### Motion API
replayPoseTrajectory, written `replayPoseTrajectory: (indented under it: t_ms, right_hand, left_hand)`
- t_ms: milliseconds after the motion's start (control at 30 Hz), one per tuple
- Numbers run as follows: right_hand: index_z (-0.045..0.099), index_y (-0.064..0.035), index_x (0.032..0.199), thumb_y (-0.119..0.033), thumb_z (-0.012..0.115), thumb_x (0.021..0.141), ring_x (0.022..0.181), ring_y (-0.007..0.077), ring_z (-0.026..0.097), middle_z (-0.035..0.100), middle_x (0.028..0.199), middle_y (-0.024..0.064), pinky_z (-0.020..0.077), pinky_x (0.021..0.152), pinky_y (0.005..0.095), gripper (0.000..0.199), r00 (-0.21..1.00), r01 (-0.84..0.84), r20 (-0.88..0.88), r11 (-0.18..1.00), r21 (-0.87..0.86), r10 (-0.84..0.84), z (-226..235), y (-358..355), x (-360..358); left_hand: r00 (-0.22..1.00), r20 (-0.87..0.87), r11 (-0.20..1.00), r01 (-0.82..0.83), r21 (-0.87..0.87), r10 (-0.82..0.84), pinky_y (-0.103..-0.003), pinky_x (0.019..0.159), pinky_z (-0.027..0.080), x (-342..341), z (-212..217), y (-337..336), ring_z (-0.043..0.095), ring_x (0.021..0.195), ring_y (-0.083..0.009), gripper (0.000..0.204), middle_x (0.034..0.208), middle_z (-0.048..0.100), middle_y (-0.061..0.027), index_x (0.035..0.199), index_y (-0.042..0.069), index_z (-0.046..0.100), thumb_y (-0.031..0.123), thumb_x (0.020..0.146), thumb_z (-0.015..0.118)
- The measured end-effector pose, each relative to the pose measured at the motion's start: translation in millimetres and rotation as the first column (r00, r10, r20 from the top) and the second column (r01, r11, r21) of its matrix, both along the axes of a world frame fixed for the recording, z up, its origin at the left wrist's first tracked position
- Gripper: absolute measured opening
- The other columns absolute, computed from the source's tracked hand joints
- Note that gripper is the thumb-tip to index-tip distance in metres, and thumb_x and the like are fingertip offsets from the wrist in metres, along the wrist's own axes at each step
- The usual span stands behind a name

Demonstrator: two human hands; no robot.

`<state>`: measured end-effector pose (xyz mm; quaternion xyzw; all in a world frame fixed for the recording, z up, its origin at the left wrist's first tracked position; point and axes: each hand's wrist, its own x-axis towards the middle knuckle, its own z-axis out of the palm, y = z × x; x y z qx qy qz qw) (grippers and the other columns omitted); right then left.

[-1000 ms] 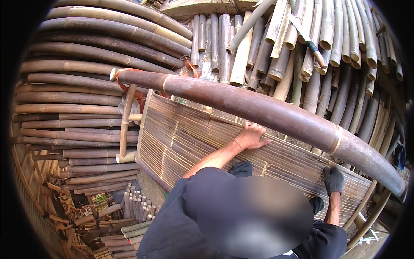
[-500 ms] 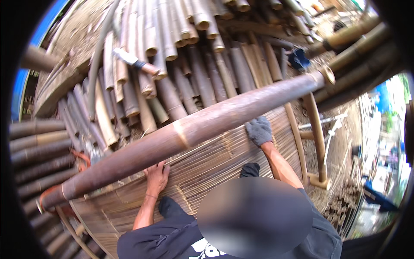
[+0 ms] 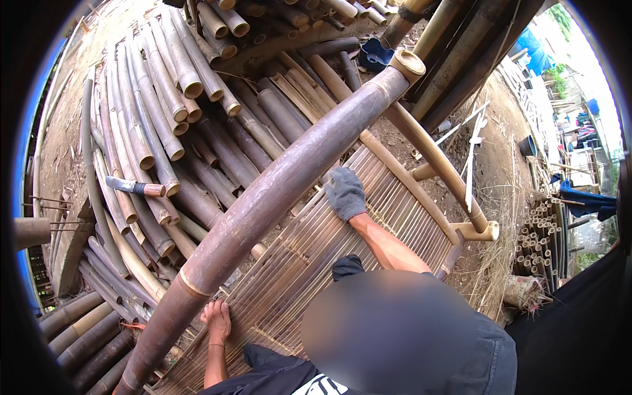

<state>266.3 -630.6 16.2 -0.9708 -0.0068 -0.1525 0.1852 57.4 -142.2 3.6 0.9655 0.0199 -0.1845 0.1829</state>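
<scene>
The pole (image 3: 263, 201) slants above the slats (image 3: 289, 253). On the pole's near side, the bare left hand (image 3: 216, 320) and gloved right hand (image 3: 345, 195) rest at the slats' edge, the right nearer the pole's top end. Across the pole, a knife (image 3: 135, 187) lies on bamboo (image 3: 135, 125); a blue tub (image 3: 376, 56) is just past that end.

We're looking at bamboo pretty much everywhere. Our thick pole (image 3: 263, 184) looks smooth with a soft gloss, though it's kinda scuffed and chalky in patches. The slatted panel (image 3: 296, 253) is thin bamboo strips, ridged overall, with a faint sheen. We've got a matt, fuzzy cloth glove (image 3: 342, 189) on our right hand (image 3: 347, 197), plain matt fabric on the sleeve (image 3: 484, 355), and a knife (image 3: 139, 187) with a metal blade and a smooth, wooden-looking handle (image 3: 155, 190).
</scene>
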Motion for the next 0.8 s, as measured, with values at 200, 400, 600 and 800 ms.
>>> replayPoseTrajectory:
  t_ms: [200, 400, 600, 800]
  right_hand:
    - [0.062, 0.0007, 0.104, -0.015, 0.047, 0.099, 0.095, 0.0226, 0.063, 0.064, 0.100, 0.0116, 0.0520, 0.084, 0.0315, 0.023, 0.743, -0.113, 0.621, 0.866, 0.487, -0.252, 127, -4, 32]
    - [0.055, 0.0005, 0.127, -0.011, 0.067, 0.086, 0.108, 0.0262, 0.061, 0.065, 0.112, 0.0135, 0.0498, 0.093, 0.0336, 0.044, 0.683, -0.660, 0.334, 0.745, -0.099, 0.649, 275, 218, 123]
    - [0.036, -0.0022, 0.146, -0.038, 0.072, 0.081, 0.121, 0.0406, 0.053, 0.053, 0.133, 0.0256, 0.0450, 0.101, 0.0471, 0.082, 0.511, -0.838, -0.522, 0.530, -0.129, 0.683, 135, 425, 208]
    - [0.036, -0.0146, 0.148, -0.012, 0.047, 0.094, 0.121, 0.0478, 0.050, 0.051, 0.131, 0.0315, 0.0425, 0.102, 0.0500, 0.055, 0.568, -0.733, -0.464, 0.674, 0.091, 0.680, -3, 474, 248]
  left_hand:
    - [0.976, -0.207, 0.990, -0.042, 0.132, 0.069, -0.050, 0.077, 0.047, 31, 39, -28, 0.062, 0.093, -0.0362, 0.025, 0.095, 0.066, -0.0169, 0.092, 0.007, 0.067, 0.030, 0.090, 0.056]
    - [0.901, 0.385, 0.975, -0.140, -0.174, 0.198, -0.048, 0.081, 0.050, 0, 4, 9, 0.064, 0.089, -0.0355, 0.030, 0.092, 0.070, -0.0164, 0.098, 0.007, 0.070, 0.034, 0.086, 0.063]
    - [0.951, -0.012, 0.907, -0.300, -0.296, 0.310, -0.042, 0.101, 0.045, -12, -45, -3, 0.058, 0.117, -0.0304, 0.043, 0.124, 0.064, -0.0095, 0.119, 0.014, 0.064, 0.040, 0.086, 0.057]
    - [0.918, 0.305, 0.957, -0.194, -0.216, 0.255, -0.040, 0.099, 0.046, -9, -18, -10, 0.061, 0.113, -0.0244, 0.041, 0.121, 0.066, -0.0059, 0.116, 0.016, 0.067, 0.044, 0.088, 0.056]
